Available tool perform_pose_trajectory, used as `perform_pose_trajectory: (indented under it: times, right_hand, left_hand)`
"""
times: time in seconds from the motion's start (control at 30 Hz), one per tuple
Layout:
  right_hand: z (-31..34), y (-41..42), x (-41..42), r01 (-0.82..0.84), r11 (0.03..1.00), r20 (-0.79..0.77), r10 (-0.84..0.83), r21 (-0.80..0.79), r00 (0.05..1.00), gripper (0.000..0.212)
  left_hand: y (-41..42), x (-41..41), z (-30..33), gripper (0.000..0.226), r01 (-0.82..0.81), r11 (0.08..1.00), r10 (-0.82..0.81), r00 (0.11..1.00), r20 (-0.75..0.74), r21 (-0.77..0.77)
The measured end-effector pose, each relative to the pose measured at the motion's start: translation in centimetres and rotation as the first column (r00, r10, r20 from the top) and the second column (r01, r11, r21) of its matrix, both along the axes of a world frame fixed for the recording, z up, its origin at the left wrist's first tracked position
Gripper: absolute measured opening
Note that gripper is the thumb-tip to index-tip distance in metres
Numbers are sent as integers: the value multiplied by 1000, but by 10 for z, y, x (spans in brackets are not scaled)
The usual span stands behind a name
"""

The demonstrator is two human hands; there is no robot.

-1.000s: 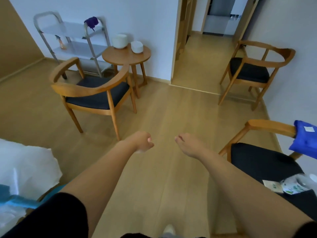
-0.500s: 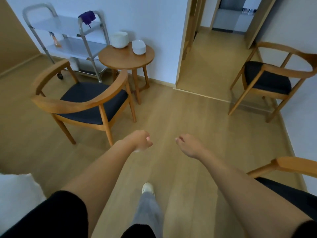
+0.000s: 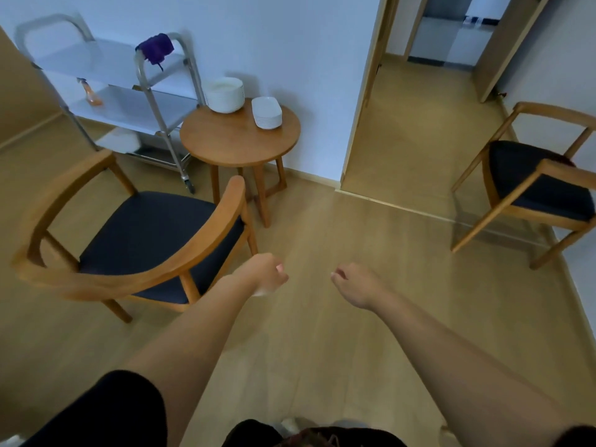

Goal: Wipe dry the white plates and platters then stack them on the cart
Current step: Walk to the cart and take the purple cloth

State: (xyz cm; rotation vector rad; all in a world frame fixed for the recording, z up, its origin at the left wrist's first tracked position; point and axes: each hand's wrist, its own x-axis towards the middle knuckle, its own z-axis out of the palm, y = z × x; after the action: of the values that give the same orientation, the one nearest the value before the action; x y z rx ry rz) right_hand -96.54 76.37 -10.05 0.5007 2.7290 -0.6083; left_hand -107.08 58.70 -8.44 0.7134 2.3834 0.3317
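A stack of round white plates (image 3: 224,93) and a lower stack of white platters (image 3: 266,111) stand at the back of a small round wooden table (image 3: 238,150). Left of the table is the metal cart (image 3: 106,64), with a purple cloth (image 3: 155,48) draped over its handle. My left hand (image 3: 263,275) and my right hand (image 3: 356,285) reach forward over the floor, well short of the table. Their fingers are loosely curled and hold nothing.
A wooden armchair (image 3: 145,233) with a dark seat stands between me and the cart, close to my left hand. Another armchair (image 3: 535,185) is at the right wall. An orange spray bottle (image 3: 92,93) sits on the cart's middle shelf. A doorway (image 3: 419,130) opens to the right of the table.
I have walked toward the table and cart, so they look larger and nearer. The near chair on the right and the white bedding on the left have left the view. Both hands stay as before.
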Motion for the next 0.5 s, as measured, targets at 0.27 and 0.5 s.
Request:
perform_pose_trajectory:
  times: [0.27,0.5]
  right_hand:
    - [-24,50,-110,-47,998,27,48,-47,998,31]
    - [-29,145,-230,-86,992,23,89,-92,996,25]
  left_hand:
    - [42,-100,-20,30,-66,998,67,998,3,-8]
    - [121,-211,-25,31,-153,988,153,988,-16,-8]
